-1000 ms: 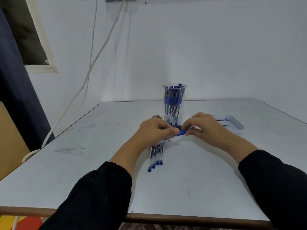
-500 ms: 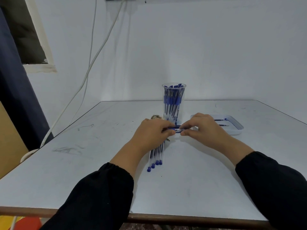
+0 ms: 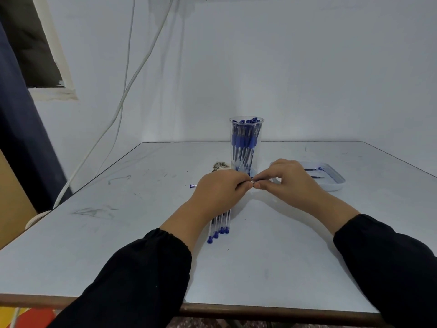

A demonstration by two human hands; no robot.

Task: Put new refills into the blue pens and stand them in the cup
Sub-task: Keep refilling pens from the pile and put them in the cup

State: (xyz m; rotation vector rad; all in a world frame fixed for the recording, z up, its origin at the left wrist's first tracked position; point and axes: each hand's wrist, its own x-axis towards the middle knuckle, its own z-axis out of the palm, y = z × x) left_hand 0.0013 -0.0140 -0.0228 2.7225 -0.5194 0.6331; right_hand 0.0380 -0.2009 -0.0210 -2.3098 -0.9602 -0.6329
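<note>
gripping a slim clear pen [image 3: 252, 183] between us, our left hand [image 3: 221, 190] curls round its barrel and our right hand [image 3: 287, 183] pinches what may be its tip; four clear-barrelled pens [image 3: 220, 227] lie on the matte white table [image 3: 142, 233]; the tall transparent cup [image 3: 246, 145] stands behind, bristling with blue-capped pens; a shallow white tray [image 3: 335, 179] sits right.

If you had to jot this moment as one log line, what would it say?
step: assembling pen | left hand: grips pen | right hand: pinches its tip end | cup: upright, holds pens | loose pens: on table
</note>
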